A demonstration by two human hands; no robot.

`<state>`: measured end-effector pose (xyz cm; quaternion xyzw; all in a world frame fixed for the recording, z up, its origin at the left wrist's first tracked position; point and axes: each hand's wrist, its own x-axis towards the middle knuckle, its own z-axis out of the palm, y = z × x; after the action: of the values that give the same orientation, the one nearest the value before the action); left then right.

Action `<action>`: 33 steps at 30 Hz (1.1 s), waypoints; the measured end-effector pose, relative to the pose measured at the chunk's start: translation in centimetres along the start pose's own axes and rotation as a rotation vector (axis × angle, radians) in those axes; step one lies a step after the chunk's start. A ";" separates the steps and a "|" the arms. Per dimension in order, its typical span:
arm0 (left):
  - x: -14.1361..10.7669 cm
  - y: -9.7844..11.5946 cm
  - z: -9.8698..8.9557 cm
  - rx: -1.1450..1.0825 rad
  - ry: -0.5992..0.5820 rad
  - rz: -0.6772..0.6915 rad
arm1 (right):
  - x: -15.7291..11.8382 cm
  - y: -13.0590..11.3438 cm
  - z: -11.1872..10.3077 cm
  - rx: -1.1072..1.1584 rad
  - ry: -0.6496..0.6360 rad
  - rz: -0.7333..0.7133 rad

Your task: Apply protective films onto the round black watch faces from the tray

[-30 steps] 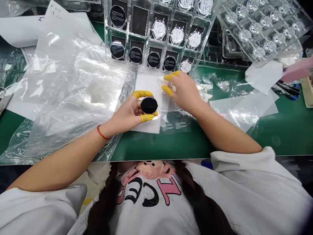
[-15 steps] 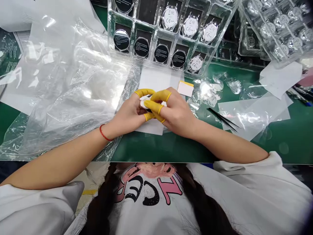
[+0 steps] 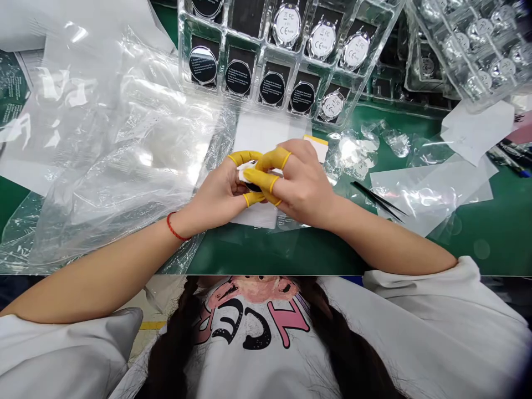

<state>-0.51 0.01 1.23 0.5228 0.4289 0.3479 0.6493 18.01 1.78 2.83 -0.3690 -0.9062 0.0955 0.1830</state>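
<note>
1. Item in hand: one round disc [image 3: 248, 175], held over the middle of the table [image 3: 266, 255]. Only slivers of white and black show between my fingers.
2. Grip: my left hand [image 3: 218, 191] and right hand [image 3: 305, 185] are together, clamped on the disc from both sides. Yellow finger cots [image 3: 245, 158] cover the fingertips.
3. Under the hands: a white paper sheet [image 3: 266, 133]. A small white label [image 3: 319, 147] with a yellow edge sits partly behind my right knuckles.
4. Far side: a clear plastic tray [image 3: 266, 55] of black discs [image 3: 238, 77] and silver discs [image 3: 286, 25], its near edge just past the paper.
5. Upper right: a second clear tray [image 3: 469, 44], tilted, packed with silver discs.
6. Left side: a crumpled clear plastic bag [image 3: 112, 149] runs to the table's left edge, beside my left forearm.
7. Right side: black tweezers [image 3: 378, 200] lie on clear film [image 3: 432, 199], near my right hand; pens [image 3: 513, 158] lie at the right edge.
8. Room: a green strip of table lies between my forearms and the near edge.
9. Writing: "FC" and "CE" on the silver discs; the black discs' print is too small to read.
</note>
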 end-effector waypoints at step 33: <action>0.1 0.6 -0.2 -0.033 0.089 0.029 | -2.1 0.4 0.4 -0.056 0.210 -0.121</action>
<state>-0.63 0.26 1.79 0.5023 0.4441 0.3871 0.6330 19.53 0.57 1.72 -0.3263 -0.9051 0.0200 0.2718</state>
